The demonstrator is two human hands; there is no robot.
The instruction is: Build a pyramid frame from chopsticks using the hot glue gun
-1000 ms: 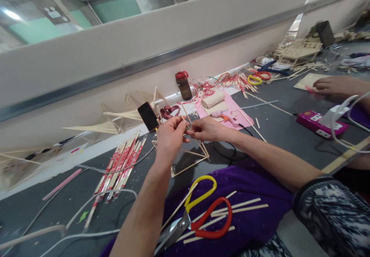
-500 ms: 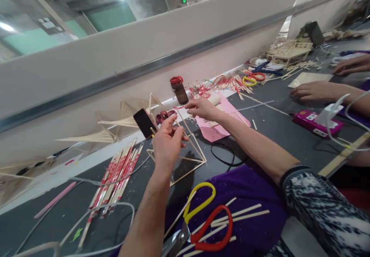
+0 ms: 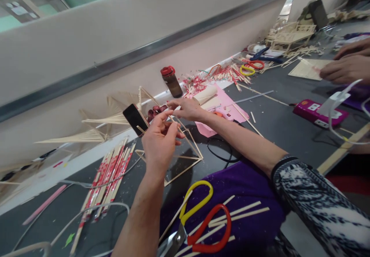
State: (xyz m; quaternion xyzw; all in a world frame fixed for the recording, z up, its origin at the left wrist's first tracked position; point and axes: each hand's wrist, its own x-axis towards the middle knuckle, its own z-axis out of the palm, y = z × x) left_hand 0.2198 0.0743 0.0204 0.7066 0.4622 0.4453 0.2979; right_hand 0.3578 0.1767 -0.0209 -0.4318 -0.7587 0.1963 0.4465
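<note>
My left hand is raised over a frame of thin wooden sticks on the dark table, and its fingertips pinch one of the frame's upright sticks. My right hand is a little farther back and pinches the upper end of a thin stick that leans up from the same frame. A black phone stands propped just left of my left hand. Scissors with a yellow and a red handle lie on the purple cloth near me, among loose sticks.
Wrapped chopsticks lie left of the frame. Stick fan models line the wall. A brown jar with a red lid, a pink sheet, a pink power strip and cables are on the table. Another person's hands work at right.
My right hand went back toward the pink sheet, then returned closer to my left hand at the frame. The camera tilted down and the other person's hands shifted.
</note>
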